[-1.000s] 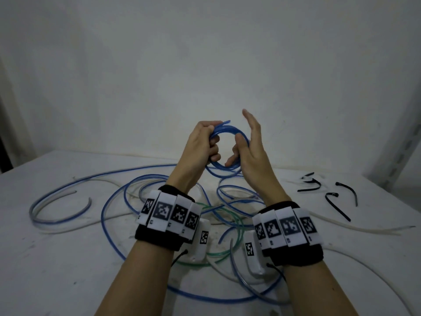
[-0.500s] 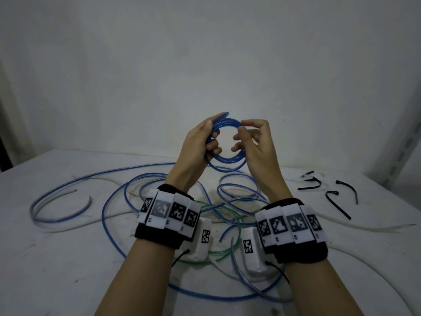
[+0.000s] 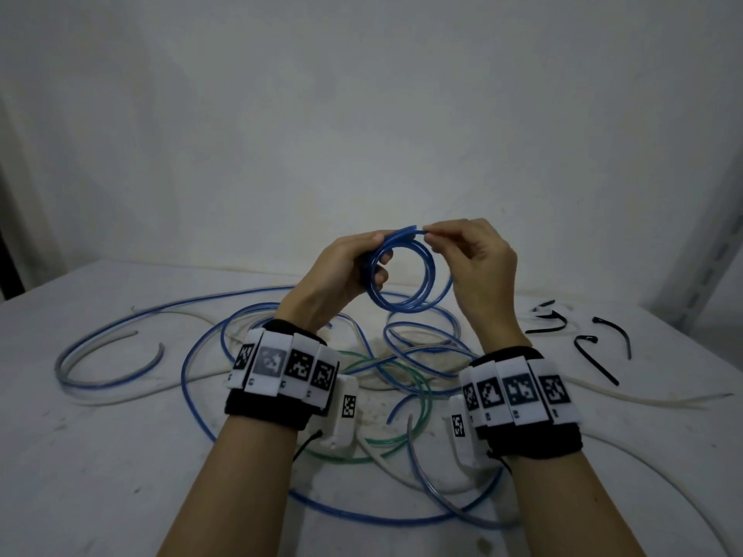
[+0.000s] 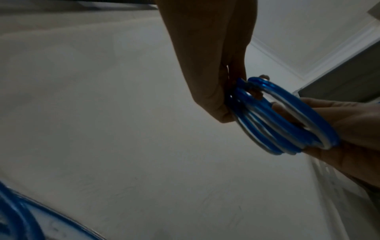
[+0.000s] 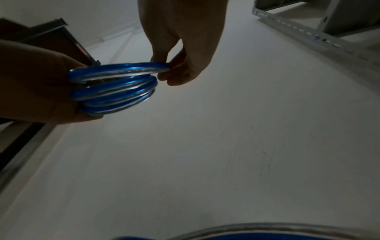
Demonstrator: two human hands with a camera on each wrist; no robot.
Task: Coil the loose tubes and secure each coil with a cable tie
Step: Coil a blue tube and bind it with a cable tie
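A small coil of blue tube (image 3: pixel 433 275) is held up above the table. My left hand (image 3: pixel 374 261) grips its left side, fingers curled through the ring. My right hand (image 3: pixel 432 239) pinches the tube's free end at the top of the coil. In the left wrist view my left hand (image 4: pixel 218 97) clamps the stacked turns of the coil (image 4: pixel 287 131). The right wrist view shows my right hand (image 5: pixel 170 71) with thumb and finger pinched on the top turn of the coil (image 5: pixel 115 91). Several black cable ties (image 3: pixel 599 361) lie on the table at the right.
Loose tubes sprawl over the white table (image 3: pixel 100 456) under my wrists: long blue loops (image 3: pixel 189 363), a green tube (image 3: pixel 424 396), white tubes (image 3: pixel 643 400) and a grey one (image 3: pixel 418 468). A metal shelf upright (image 3: pixel 707 251) stands at the right; a wall is behind.
My right hand went from open with straight fingers beside the coil to pinching the tube's end at the top. The coil has turned to face me as a wider ring.
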